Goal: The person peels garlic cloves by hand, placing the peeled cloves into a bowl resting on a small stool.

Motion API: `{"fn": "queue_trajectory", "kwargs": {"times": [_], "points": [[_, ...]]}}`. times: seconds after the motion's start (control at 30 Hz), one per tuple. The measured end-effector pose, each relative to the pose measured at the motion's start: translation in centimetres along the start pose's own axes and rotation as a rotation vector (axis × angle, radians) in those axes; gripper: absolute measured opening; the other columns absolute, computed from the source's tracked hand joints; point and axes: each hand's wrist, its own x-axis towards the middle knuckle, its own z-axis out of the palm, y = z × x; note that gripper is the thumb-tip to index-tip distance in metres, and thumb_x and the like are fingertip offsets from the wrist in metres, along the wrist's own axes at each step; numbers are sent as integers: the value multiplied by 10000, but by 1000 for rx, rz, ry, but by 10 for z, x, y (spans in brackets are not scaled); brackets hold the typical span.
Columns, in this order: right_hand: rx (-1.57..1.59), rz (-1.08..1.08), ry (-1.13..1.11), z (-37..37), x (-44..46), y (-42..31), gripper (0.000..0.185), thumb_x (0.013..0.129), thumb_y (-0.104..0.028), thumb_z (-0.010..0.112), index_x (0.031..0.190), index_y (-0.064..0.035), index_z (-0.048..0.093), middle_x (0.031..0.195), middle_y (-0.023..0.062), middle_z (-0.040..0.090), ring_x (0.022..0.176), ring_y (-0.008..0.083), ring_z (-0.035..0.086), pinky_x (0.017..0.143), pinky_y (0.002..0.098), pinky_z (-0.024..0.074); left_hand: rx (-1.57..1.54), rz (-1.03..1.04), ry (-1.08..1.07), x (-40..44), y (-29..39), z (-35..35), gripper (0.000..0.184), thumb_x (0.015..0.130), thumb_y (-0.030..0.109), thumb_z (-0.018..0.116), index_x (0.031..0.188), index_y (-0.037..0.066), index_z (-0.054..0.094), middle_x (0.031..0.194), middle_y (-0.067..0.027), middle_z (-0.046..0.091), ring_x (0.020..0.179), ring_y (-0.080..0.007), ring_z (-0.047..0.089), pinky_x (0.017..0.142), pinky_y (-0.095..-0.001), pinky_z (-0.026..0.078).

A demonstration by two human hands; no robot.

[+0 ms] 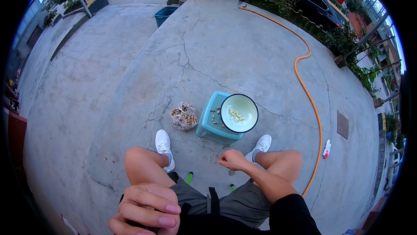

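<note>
My left hand [150,209] is close to the camera at the lower left, its fingers curled; whatever they hold, if anything, is hidden. Between my knees, my right hand [233,160] is closed with the fingertips together, above thin pale skins [213,158] on the ground. I cannot make out anything in it. Ahead stands a light-blue plastic stool [219,137]. On its right side rests a white bowl [249,117] with a dark rim, holding several peeled garlic cloves [236,115]. Unpeeled cloves [214,116] lie on the stool beside the bowl.
A clear plastic bag [184,117] of unpeeled garlic cloves sits on the concrete left of the stool. An orange hose [313,104] curves along the right. A small white-and-red object [326,149] lies beyond it. Farther off are a teal bin [164,15], plants and parked cars.
</note>
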Motion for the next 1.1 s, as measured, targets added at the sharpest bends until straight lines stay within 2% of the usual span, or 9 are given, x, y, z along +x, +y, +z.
{"fn": "queue_trajectory", "kwargs": {"times": [0.37,0.53,0.77,0.97,1.1], "points": [[14,28,16,-1,0,0,291,880,-340,641,879,-64,732,868,184,709,862,387,674,747,482,531,4,23,-44,1,-3,-3,566,1000,567,312,1450,246,433,1135,-139,542,786,-300,587,559,-432,516],[-27,62,-30,-2,-1,-2,286,879,-337,637,884,-68,733,892,187,710,877,392,673,764,485,534,0,-7,-62,2,0,-4,558,999,559,344,1458,249,420,1129,-139,537,780,-295,585,554,-428,515],[-4,64,-14,-1,-1,-1,289,873,-344,644,884,-70,732,897,187,709,887,390,673,765,480,534,3,25,-30,1,-2,-1,559,1000,562,328,1450,247,429,1120,-139,540,775,-295,583,548,-427,512],[8,68,-9,-2,-1,-1,287,867,-340,644,883,-68,732,893,188,709,883,390,673,761,481,534,15,-29,-21,1,2,-1,556,994,568,322,1428,246,451,1104,-138,552,776,-298,587,547,-433,514],[-5,73,-18,1,0,1,257,850,-302,636,886,-67,733,896,189,710,881,388,675,759,482,534,-10,-31,-23,1,3,-4,558,993,572,315,1421,245,457,1105,-140,554,782,-302,590,548,-442,515]]}}
